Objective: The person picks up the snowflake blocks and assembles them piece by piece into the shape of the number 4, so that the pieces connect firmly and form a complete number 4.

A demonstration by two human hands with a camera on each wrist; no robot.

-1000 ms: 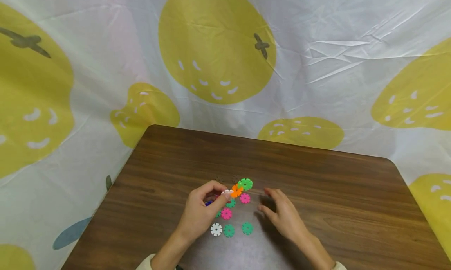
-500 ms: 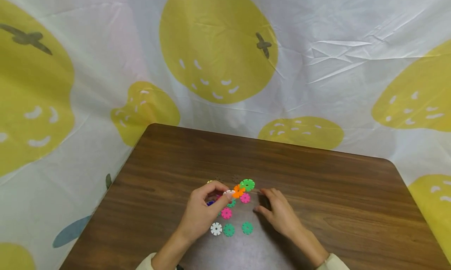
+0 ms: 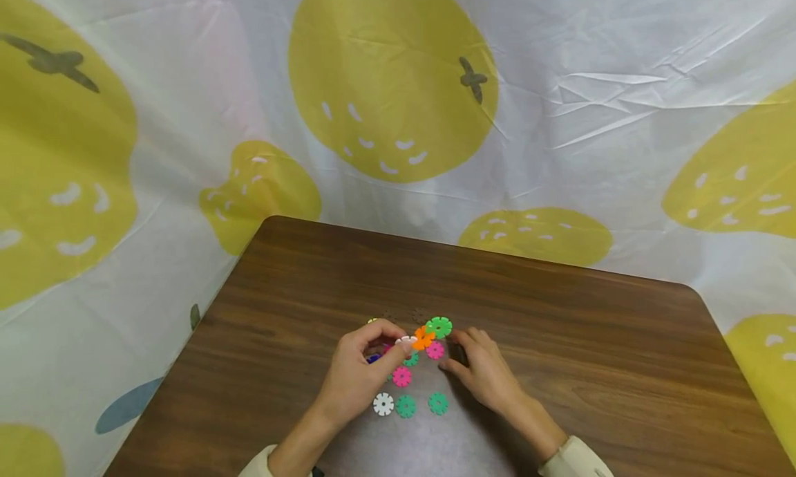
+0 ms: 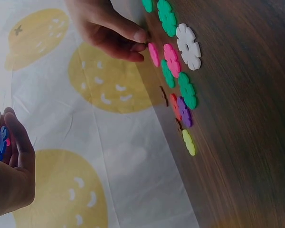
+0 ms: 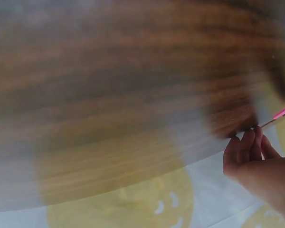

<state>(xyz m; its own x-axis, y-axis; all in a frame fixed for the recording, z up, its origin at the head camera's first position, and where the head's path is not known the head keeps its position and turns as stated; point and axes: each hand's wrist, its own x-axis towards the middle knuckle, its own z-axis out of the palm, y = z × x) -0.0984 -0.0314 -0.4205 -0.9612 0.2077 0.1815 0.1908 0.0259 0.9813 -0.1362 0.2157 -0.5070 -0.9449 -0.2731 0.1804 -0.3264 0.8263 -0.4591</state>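
My left hand [image 3: 356, 366] pinches a joined cluster of notched plastic discs above the table. A white disc [image 3: 406, 341] sits at the fingertips, joined to an orange disc [image 3: 424, 338] and then a green disc [image 3: 439, 327]. Beneath the fingers shows a blue disc [image 4: 0, 143], part of the cluster. My right hand [image 3: 488, 372] is low over the table with loosely bent fingers and nothing visible in its grasp. Its fingertips are right beside a pink disc [image 4: 153, 54] lying flat; that pink disc [image 5: 284, 111] also shows near the thumb in the right wrist view.
Loose discs lie on the brown wooden table [image 3: 591, 345]: white [image 3: 383, 404], several teal ones [image 3: 438, 403], another pink [image 3: 401, 376], purple [image 4: 184, 111], red [image 4: 175, 107], yellow-green [image 4: 189, 142] and dark brown [image 4: 164, 96]. A fruit-print curtain [image 3: 560, 152] hangs behind the table.
My right hand has moved left, closer to the pink disc beside it. The left hand keeps its pinch on the cluster, which has shifted slightly right in view.
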